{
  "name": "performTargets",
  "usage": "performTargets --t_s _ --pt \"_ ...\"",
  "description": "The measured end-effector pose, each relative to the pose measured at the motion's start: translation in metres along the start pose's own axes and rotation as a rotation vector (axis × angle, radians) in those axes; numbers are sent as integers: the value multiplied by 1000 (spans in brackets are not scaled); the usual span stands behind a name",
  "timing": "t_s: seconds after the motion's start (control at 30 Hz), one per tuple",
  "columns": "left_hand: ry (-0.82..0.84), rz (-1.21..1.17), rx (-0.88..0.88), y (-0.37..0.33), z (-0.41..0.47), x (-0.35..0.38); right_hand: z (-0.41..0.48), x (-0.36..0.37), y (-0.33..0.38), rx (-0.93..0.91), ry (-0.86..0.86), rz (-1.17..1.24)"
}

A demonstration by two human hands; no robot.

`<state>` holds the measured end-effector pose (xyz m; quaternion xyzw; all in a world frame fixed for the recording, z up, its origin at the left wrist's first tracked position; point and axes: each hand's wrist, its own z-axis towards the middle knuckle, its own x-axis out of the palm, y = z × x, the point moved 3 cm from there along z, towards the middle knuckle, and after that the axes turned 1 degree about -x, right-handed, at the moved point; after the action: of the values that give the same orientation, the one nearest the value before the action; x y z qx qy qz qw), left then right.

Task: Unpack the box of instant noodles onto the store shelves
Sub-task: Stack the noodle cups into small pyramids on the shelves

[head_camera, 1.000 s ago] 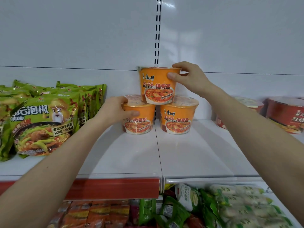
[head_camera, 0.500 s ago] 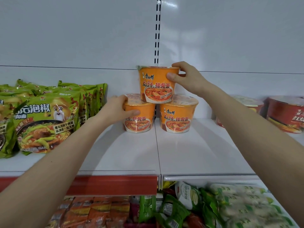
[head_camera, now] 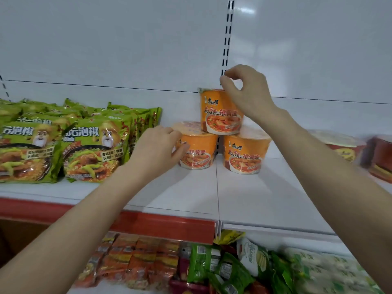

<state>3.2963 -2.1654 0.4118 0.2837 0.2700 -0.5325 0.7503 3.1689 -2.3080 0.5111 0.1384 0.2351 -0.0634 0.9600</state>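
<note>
Three orange instant-noodle cups stand in a small pyramid on the white shelf (head_camera: 254,198). The top cup (head_camera: 214,111) rests on the left bottom cup (head_camera: 197,149) and the right bottom cup (head_camera: 246,151). My left hand (head_camera: 157,149) wraps the left side of the left bottom cup, thumb tip on its front. My right hand (head_camera: 246,90) hovers just above and behind the top cup's rim, its fingers loosely curled and holding nothing.
Green noodle packets (head_camera: 93,145) stand in rows at the left of the shelf. Red noodle bowls (head_camera: 343,147) sit at the right. A red price rail (head_camera: 161,225) edges the shelf front. Below it lie mixed orange and green packets (head_camera: 222,266).
My right hand has let go of the top cup and risen above it. The view has swung left, showing more green packets. My left hand stays at the left bottom cup.
</note>
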Motion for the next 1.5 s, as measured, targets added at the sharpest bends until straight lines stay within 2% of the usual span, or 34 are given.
performTargets --t_s 0.13,0.27,0.33,0.63,0.93,1.23,1.33,1.43,1.5 --pt "37 87 -10 12 -37 -18 -2 43 35 -62 125 38" --pt "15 140 -65 45 -76 -37 -3 69 75 -231 80 -27" --pt "12 126 -81 65 -92 -46 0 81 96 -258 67 -5" --pt "6 130 -34 155 -132 -66 1 151 168 -95 150 42" --pt "41 84 24 196 -152 -60 -24 172 182 51 201 -53" --pt "102 69 -126 213 -164 -50 -37 178 181 89 259 -14" --pt "169 107 -192 222 -167 -50 -41 177 179 101 250 6" --pt "208 129 -244 232 -167 -52 -47 179 177 180 380 18" --pt "285 156 -271 240 -166 -51 -53 183 177 195 505 -76"
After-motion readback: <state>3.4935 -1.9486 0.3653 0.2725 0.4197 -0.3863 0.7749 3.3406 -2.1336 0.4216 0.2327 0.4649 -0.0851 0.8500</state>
